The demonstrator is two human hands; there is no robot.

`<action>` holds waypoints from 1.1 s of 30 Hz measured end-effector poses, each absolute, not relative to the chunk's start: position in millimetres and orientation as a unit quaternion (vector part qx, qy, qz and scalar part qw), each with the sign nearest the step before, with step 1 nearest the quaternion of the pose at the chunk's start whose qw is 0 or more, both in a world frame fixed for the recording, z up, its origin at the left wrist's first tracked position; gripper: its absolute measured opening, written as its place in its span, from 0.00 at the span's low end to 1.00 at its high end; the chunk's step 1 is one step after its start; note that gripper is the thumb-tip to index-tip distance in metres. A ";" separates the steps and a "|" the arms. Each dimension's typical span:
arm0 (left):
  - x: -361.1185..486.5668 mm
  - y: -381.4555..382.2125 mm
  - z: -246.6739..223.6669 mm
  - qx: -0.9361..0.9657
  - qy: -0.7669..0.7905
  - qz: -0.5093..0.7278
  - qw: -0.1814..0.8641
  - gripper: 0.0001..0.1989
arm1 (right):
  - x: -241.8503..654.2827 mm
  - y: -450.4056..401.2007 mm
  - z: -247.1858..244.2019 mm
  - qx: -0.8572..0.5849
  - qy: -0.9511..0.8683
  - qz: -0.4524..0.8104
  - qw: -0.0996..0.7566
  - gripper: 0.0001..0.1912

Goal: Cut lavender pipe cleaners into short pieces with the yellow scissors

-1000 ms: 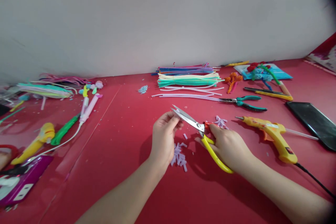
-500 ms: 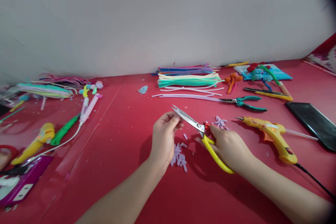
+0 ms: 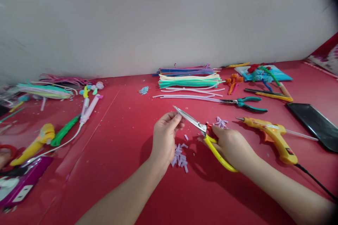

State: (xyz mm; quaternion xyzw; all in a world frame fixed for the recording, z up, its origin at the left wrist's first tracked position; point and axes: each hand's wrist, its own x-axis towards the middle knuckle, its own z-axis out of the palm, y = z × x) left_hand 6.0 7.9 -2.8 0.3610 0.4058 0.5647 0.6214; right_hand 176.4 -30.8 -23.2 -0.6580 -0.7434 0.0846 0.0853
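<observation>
My right hand is closed on the yellow-handled scissors, whose blades point up and left. The blades look nearly closed. Their tips lie at the fingers of my left hand, which is closed in a pinch; whatever it pinches is too small or hidden to make out. Beneath the hands lies a pile of short lilac pipe cleaner pieces, with one loose piece just above it. A second lilac heap sits behind my right hand, partly covered by it.
At the back lie bundled pipe cleaners and teal pliers. A yellow glue gun and a black phone are on the right. To the left are another glue gun, a purple power strip and a person's hand.
The scissor blades have drawn together, and the handle in my right hand has shifted slightly to the right. My left hand stays nearly still.
</observation>
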 end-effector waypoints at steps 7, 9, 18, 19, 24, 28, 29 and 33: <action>7.5 7.9 -5.7 0.356 0.397 0.545 0.647 0.06 | 177.2 -27.0 -11.6 -0.692 -0.709 0.078 0.108 0.17; 8.1 7.1 -6.0 0.360 0.391 0.527 0.663 0.07 | 176.9 -26.1 -11.8 -0.691 -0.705 0.102 0.125 0.16; 13.2 -1.1 -4.0 0.448 0.361 0.346 0.741 0.09 | 172.8 -27.4 -1.1 -0.604 -0.623 0.360 0.343 0.11; 13.6 -1.9 -3.7 0.460 0.362 0.330 0.740 0.10 | 172.6 -28.4 1.8 -0.591 -0.615 0.386 0.352 0.10; 15.6 -5.5 -0.3 0.513 0.368 0.287 0.720 0.11 | 171.4 -31.7 9.0 -0.577 -0.584 0.440 0.364 0.08; 16.7 -7.5 1.9 0.543 0.385 0.278 0.693 0.10 | 169.3 -31.7 9.2 -0.596 -0.583 0.428 0.350 0.09; 16.8 -7.7 1.9 0.548 0.392 0.277 0.685 0.09 | 169.3 -31.5 8.3 -0.595 -0.590 0.424 0.343 0.09; 15.6 -5.1 0.8 0.543 0.419 0.315 0.656 0.05 | 172.5 -30.3 0.3 -0.601 -0.650 0.347 0.310 0.09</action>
